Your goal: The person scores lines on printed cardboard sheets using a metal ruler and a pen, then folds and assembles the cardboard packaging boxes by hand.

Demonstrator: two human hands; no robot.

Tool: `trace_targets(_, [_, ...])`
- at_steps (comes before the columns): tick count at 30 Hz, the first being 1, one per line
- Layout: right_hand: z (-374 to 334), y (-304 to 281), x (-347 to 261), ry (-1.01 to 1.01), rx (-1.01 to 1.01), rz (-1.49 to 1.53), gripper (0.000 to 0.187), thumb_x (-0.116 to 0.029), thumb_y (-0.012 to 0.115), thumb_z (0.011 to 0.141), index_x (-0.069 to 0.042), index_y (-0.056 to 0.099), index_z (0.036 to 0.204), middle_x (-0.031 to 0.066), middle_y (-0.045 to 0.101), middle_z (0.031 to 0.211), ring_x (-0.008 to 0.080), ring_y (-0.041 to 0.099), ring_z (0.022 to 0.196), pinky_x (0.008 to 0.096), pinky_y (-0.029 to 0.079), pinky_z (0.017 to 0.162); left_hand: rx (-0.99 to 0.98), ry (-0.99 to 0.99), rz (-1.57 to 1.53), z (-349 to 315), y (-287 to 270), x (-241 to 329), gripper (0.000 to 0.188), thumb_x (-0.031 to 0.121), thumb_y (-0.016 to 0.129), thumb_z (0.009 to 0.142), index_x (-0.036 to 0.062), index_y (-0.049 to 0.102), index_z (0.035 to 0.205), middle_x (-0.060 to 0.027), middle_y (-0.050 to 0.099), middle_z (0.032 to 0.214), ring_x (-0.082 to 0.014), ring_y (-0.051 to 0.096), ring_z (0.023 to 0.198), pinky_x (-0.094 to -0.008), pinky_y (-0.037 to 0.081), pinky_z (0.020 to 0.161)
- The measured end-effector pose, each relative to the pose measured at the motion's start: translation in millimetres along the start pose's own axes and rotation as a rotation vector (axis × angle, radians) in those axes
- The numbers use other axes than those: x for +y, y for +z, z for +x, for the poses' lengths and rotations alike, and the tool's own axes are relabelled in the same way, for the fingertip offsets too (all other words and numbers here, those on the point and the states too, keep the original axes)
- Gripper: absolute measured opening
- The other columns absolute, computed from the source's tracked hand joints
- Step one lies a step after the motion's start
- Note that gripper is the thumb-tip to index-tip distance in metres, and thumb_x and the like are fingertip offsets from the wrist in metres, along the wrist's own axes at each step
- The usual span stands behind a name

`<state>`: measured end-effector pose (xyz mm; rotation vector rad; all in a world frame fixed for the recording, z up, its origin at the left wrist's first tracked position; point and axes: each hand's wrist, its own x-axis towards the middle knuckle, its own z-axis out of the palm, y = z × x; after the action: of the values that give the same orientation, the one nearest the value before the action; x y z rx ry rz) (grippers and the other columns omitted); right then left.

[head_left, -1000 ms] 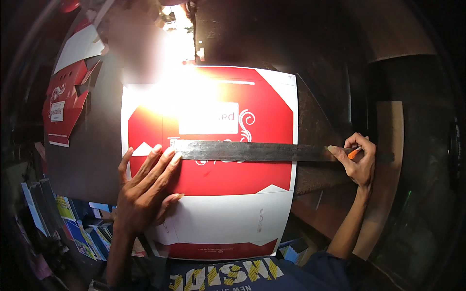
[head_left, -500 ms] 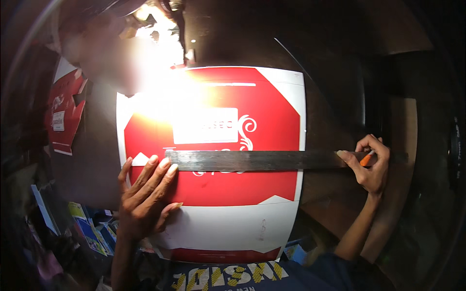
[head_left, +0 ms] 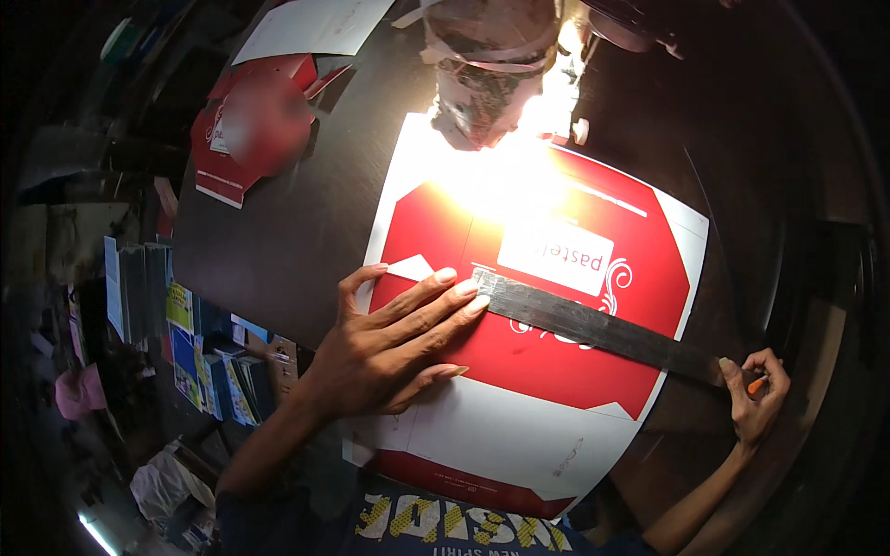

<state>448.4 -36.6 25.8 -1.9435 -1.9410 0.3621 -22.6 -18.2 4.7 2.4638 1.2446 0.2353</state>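
A red and white printed sheet point(head_left: 519, 371), with white corners and scroll patterns, lies on a dark table. A long metal ruler point(head_left: 593, 324) lies across it, its right end reaching past the sheet's edge. My left hand point(head_left: 389, 343) rests flat with fingers spread, its fingertips touching the sheet and the ruler's left end. At the other end, my right hand point(head_left: 756, 398) is closed, thumb and fingers pinching the ruler. A small orange object point(head_left: 757, 385) shows between those fingers; its kind is not clear.
A bright lamp point(head_left: 491, 83) glares over the sheet's far edge, washing out part of the print. Another red printed piece point(head_left: 222, 167) and a white sheet point(head_left: 315, 28) lie at far left. Several books or booklets point(head_left: 213, 371) stand below the table's left edge.
My view has turned, so the sheet and ruler now slant down to the right and more of the left side shows. Both hands keep their places at the ruler's ends.
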Motion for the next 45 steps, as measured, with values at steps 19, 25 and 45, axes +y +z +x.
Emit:
trace_targets(19, [-10.8,-2.9,17.2,0.118,-0.050,-0.057,0.041,-0.035,0.082,0.080,-0.007,0.055,0.092,0.0019,0.052,0.077,0.0194,0.049,0.075,0.0427,0.039,0.093,0.058,-0.003,0.005,-2.7,3.5,-2.9,0.056,0.052,0.066,0.089,0.0211,0.062,0.135,-0.0004,0.058,0.142,-0.0295,0.037,0.145,-0.0664,0.003,0.117])
trace_targets(25, [-6.9,1.5,-4.6,0.032,0.046,-0.053,0.039,-0.027,0.078,0.084,-0.005,0.048,0.072,-0.0001,0.040,0.068,0.0132,0.038,0.066,0.0296,0.031,0.063,0.357,0.017,-0.407,-12.1,-8.3,-5.6,0.019,0.029,0.072,0.090,0.0169,0.075,0.104,-0.0014,0.070,0.123,-0.0257,0.057,0.129,-0.0567,0.019,0.114])
trace_targets(45, [-22.0,48.6,27.4,-0.322,0.486,0.089,0.035,-0.025,0.076,0.085,-0.004,0.050,0.091,0.0047,0.043,0.078,0.0173,0.041,0.071,0.0370,0.039,0.075,-0.127,1.440,-0.943,73.3,-127.8,112.3,0.055,0.052,0.073,0.064,0.0004,0.057,0.054,-0.0162,0.055,0.053,-0.0332,0.060,0.052,-0.0451,0.043,0.046])
